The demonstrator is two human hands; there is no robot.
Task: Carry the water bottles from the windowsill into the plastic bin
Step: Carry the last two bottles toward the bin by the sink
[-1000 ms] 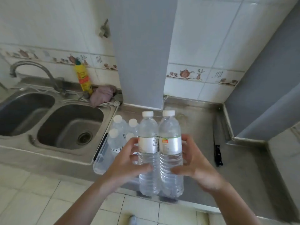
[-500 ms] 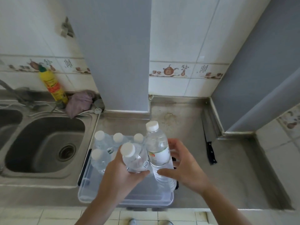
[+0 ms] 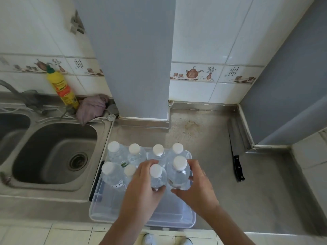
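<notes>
1. Bottles first: two water bottles are held upright over the plastic bin [image 3: 99, 212], one in each hand, caps up and long axes vertical.
2. Left hand [image 3: 141, 184] has its fingers curled round the left-held bottle [image 3: 157, 178]; thumb and fingertips meet on the bottle's lower body.
3. Right hand [image 3: 198, 188] wraps the right-held bottle [image 3: 177, 174] from the right side, fingers behind it and thumb in front.
4. These two bottles stand side by side, touching or very nearly so, in the near row's right half of the bin.
5. Six bottles already stand in the bin: a far row of four [image 3: 136, 152] and two in the near row at left [image 3: 111, 174].
6. Decisive relation: the open floor of the bin lies straight below each held bottle, so the move I would expect is a short vertical lowering with no sideways travel. Whether the bases already rest on the floor is hidden by the hands.
7. Neither hand has a reach advantage; each sits directly on its own bottle.
8. Risk, as I judge it: the left-held bottle is just beside the near row's second bottle [image 3: 130, 171], so any tilt could knock it.
9. Bin sits on the steel bench [image 3: 247, 200], just right of the sink [image 3: 53, 152]; a knife [image 3: 238, 167] lies well apart to the right.
</notes>
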